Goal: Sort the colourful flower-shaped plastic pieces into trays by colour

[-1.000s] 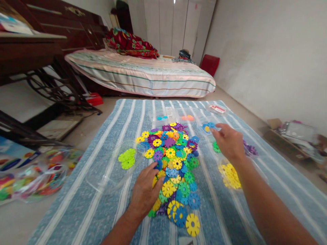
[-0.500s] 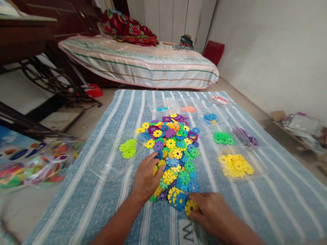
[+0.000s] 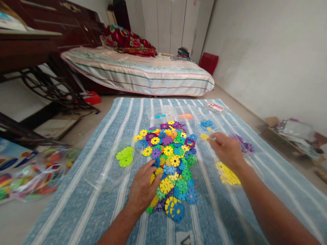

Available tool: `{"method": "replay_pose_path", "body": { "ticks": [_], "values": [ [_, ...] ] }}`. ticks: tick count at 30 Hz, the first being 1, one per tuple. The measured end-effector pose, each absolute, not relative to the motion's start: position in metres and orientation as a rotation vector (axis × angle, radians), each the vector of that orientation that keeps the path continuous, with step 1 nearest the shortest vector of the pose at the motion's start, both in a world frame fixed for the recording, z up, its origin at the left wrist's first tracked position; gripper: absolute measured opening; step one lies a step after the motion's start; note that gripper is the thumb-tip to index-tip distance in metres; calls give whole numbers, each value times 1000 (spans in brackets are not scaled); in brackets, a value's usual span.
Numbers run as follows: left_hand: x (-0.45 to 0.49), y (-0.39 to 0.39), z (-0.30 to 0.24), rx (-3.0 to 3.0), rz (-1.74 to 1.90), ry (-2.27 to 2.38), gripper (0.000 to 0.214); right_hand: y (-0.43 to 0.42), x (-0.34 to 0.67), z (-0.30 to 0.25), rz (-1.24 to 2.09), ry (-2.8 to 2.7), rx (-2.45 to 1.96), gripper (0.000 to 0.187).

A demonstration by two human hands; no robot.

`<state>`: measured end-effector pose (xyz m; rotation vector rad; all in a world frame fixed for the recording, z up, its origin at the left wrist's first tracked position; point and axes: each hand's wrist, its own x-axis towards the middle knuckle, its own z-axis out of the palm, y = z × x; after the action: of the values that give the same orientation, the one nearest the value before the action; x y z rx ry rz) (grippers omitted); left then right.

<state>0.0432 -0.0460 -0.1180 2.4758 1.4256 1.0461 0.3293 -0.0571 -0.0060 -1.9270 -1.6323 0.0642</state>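
Label (image 3: 215, 107), red-and-white, unreadable; right hand (image 3: 227, 149) pinches yellow disc (image 3: 204, 137); left hand (image 3: 143, 186), loosely spread, touches piled discs (image 3: 168, 150).

Cropped dark letter (image 3: 188, 239) — V-like — on white patch (image 3: 179, 236) of striped cloth (image 3: 102, 143)

Desk (image 3: 76, 207) under blue-white striped cloth (image 3: 204, 211). Heap of notched discs (image 3: 168, 161) mid-desk; clear trays (image 3: 103, 175) around; labelled case (image 3: 215, 107), far right corner.

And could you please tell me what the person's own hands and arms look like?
The left hand and right hand are bare, with no gloves; the forearms show no sleeves, and no watch or bracelet is visible.
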Motion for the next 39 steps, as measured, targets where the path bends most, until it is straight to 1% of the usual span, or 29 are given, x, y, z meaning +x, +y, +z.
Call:
{"method": "replay_pose_path", "body": {
  "ticks": [2, 3, 5, 10, 12, 14, 17, 21, 23, 25, 27, 31, 33, 36, 39],
  "values": [
    [44, -47, -117, 2485, 1037, 1424, 15, -46, 337, 1, -111, -1520, -1893, 27],
    [44, -47, -117, 2488, 1033, 1423, 15, -46, 336, 1, -100, -1531, -1864, 27],
    [44, -48, -116, 2483, 1027, 1426, 15, -56, 325, -7, 57, -1645, -1810, 26],
    [46, -51, -114, 2451, 1009, 1420, 14, -104, 276, -43, 587, -1956, -1754, 20],
    [46, -50, -114, 2448, 1017, 1420, 13, -118, 262, -52, 710, -2016, -1752, 20],
    [46, -50, -115, 2453, 1029, 1417, 13, -124, 259, -56, 754, -2029, -1757, 20],
    [44, -48, -115, 2469, 1045, 1420, 14, -116, 275, -49, 678, -1992, -1777, 22],
    [42, -46, -118, 2489, 1063, 1427, 17, -71, 327, -23, 335, -1929, -1911, 29],
    [41, -45, -118, 2503, 1086, 1434, 17, -35, 356, -9, 113, -1895, -2131, 29],
    [40, -45, -119, 2516, 1111, 1440, 17, 5, 379, 0, -100, -1828, -2444, 30],
    [39, -45, -121, 2527, 1131, 1437, 16, 42, 393, 2, -143, -1817, -2549, 31],
    [35, -44, -126, 2544, 1163, 1441, 18, 94, 401, -14, -75, -1886, -2643, 27],
    [33, -44, -129, 2552, 1169, 1442, 19, 108, 401, -24, -28, -1901, -2698, 26],
    [30, -44, -132, 2564, 1138, 1436, 21, 118, 401, -35, 19, -1904, -2758, 32],
    [28, -45, -134, 2558, 1137, 1408, 22, 120, 402, -40, 33, -1921, -2777, 32]
  ]
}}
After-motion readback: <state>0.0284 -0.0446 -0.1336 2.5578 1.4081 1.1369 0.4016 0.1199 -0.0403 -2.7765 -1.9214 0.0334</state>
